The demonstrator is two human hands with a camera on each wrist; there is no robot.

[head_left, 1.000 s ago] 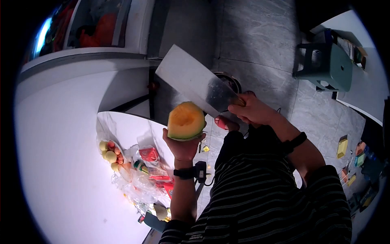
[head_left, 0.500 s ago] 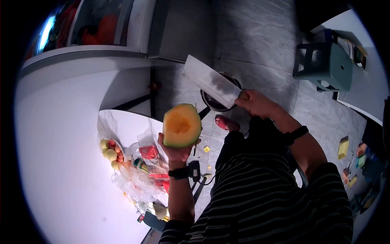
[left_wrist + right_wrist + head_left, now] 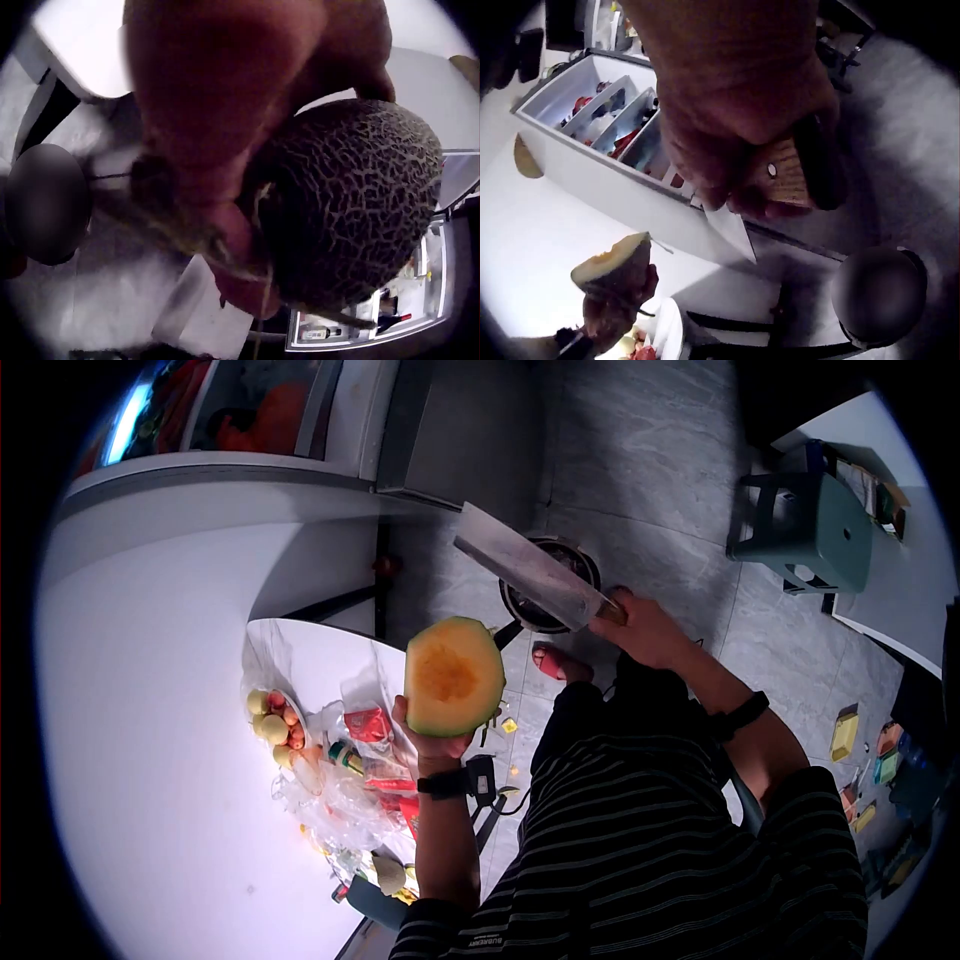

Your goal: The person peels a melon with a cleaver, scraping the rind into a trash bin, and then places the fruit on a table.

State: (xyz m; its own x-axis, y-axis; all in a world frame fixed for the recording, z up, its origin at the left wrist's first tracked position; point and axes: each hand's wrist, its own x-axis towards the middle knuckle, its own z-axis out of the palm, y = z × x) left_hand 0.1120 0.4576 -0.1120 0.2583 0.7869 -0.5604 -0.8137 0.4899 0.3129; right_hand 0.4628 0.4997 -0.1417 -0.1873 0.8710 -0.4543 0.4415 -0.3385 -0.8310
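My left hand (image 3: pixel 438 745) holds a halved netted melon (image 3: pixel 452 678) from below, its orange cut face turned up toward the head camera. Pale netting covers the dark rind (image 3: pixel 367 195) in the left wrist view, and a thin stem hangs beside the fingers. In my right hand (image 3: pixel 650 632) is a cleaver (image 3: pixel 525 568), gripped by its wooden handle (image 3: pixel 786 174). The broad blade points up and left, apart from the melon, and overlaps a round bin (image 3: pixel 520 617) on the floor in the head view.
A white table (image 3: pixel 290 645) at the left bears apples and other round fruit (image 3: pixel 274 730), a red packet (image 3: pixel 368 724) and clear plastic bags (image 3: pixel 335 805). An open white compartment with shelves (image 3: pixel 604 120) stands beyond. A green stool (image 3: pixel 840 540) is at the right, with small trays (image 3: pixel 845 735) nearby.
The cleaver has moved away from the melon, rightward, and its blade has tilted so it looks narrower. My left hand has turned the melon's cut face more toward the head camera.
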